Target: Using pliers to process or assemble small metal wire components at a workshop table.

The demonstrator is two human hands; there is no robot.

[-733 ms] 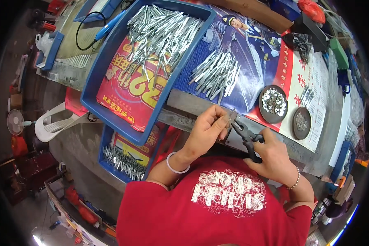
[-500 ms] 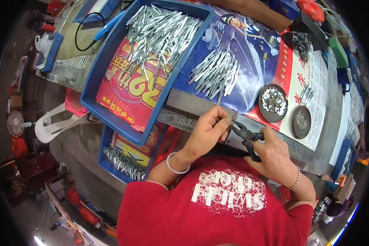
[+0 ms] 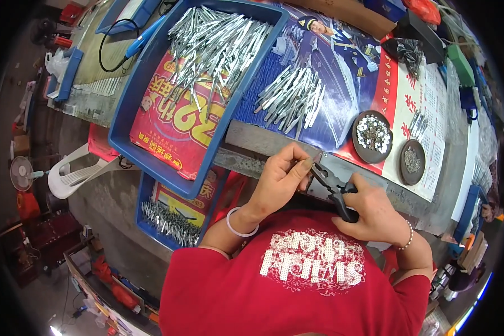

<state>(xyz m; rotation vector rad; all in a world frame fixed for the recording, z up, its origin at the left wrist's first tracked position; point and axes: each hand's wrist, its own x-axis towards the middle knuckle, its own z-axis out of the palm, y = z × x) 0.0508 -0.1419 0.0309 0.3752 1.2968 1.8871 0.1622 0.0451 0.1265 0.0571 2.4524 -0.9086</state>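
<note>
My left hand [image 3: 285, 176], with a white bangle at its wrist, is closed in a pinch. A small metal piece [image 3: 318, 157] sticks up from its fingertips; its exact kind is too small to tell. In my right hand [image 3: 369, 208] are black-handled pliers [image 3: 333, 186], gripped by the handles. Their jaws point up and left, beside my left fingertips. Beyond my hands, a fanned pile of thin metal strips [image 3: 294, 98] lies on the poster-covered tabletop. To its right stand a brown dish of shiny round discs [image 3: 373, 134] and a smaller dish of tiny metal parts [image 3: 412, 163].
A large blue tray [image 3: 116, 131] holding many metal strips [image 3: 218, 50] overhangs the table edge at left. Below it, another blue bin [image 3: 141, 224] contains metal parts. A white plastic chair [image 3: 67, 173] stands at left. A black plastic bag [image 3: 410, 56] lies at the far right.
The pliers' jaws now look farther apart, and my right hand has shifted slightly down. More of the metal piece shows at my left fingertips. My left hand has barely moved.
</note>
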